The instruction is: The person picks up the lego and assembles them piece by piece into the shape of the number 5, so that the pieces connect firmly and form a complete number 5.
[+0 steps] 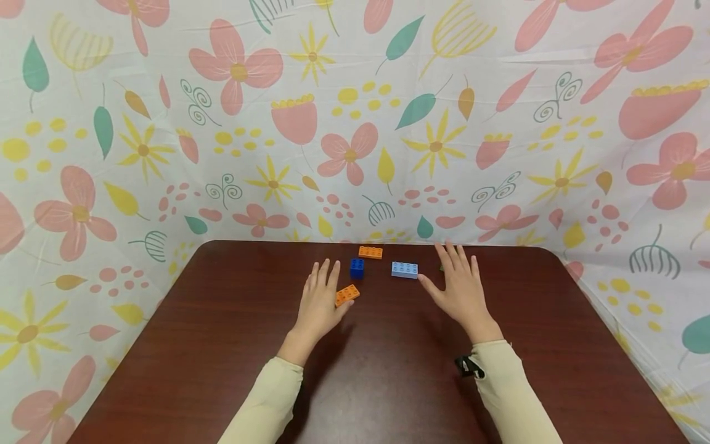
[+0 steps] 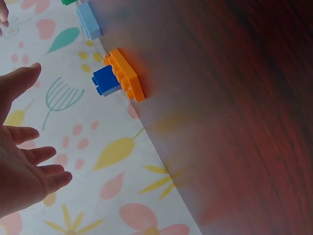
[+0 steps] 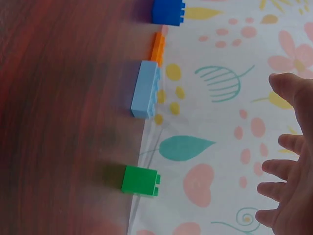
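Fingers spread, my left hand [image 1: 318, 303] hovers above the table beside an orange building brick [image 1: 347, 295] and partly covers it. A dark blue brick [image 1: 357, 268] stands just beyond, to the right of the fingertips. My right hand [image 1: 461, 295] is also spread over the table, its thumb near a light blue brick [image 1: 405, 269]. A green brick [image 3: 140, 180], mostly hidden behind that hand in the head view, shows plainly in the right wrist view. Farther back lies a second orange brick [image 1: 370, 252]. Neither hand holds anything.
The dark brown table [image 1: 383, 376] ends just behind the bricks. A flower-printed cloth [image 1: 355, 203] hangs along its back and sides. On the right wrist there is a black strap [image 1: 469, 367] by the sleeve.
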`<state>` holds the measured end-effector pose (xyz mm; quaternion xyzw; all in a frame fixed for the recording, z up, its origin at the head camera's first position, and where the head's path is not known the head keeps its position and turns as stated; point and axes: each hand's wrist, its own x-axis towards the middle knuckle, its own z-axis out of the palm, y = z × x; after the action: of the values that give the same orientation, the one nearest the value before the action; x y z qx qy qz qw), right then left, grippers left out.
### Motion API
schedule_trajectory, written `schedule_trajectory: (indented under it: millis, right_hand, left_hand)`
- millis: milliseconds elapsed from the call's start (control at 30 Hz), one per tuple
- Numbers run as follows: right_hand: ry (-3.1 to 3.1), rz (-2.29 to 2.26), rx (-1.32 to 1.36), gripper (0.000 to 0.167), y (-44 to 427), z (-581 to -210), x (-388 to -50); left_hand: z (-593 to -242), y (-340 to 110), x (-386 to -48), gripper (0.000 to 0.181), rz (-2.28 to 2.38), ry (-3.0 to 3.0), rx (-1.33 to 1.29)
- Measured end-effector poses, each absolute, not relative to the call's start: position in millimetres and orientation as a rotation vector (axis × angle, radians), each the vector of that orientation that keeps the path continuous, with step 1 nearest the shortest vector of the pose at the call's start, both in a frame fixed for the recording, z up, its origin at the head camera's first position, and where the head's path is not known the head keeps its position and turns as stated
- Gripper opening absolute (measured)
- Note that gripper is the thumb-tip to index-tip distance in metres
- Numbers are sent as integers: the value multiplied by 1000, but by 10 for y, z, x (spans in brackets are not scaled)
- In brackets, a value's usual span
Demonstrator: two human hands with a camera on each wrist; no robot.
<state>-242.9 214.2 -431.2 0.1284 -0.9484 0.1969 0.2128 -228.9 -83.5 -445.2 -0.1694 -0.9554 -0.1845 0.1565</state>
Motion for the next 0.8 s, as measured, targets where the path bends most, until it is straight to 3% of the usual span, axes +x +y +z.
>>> schedule_trajectory:
  millis: [800]
  right_hand:
    - [-2652, 722, 360, 77, 2455, -4409, -2740]
  left_hand:
    - [-4470, -865, -2383, 85, -819, -2738, -449]
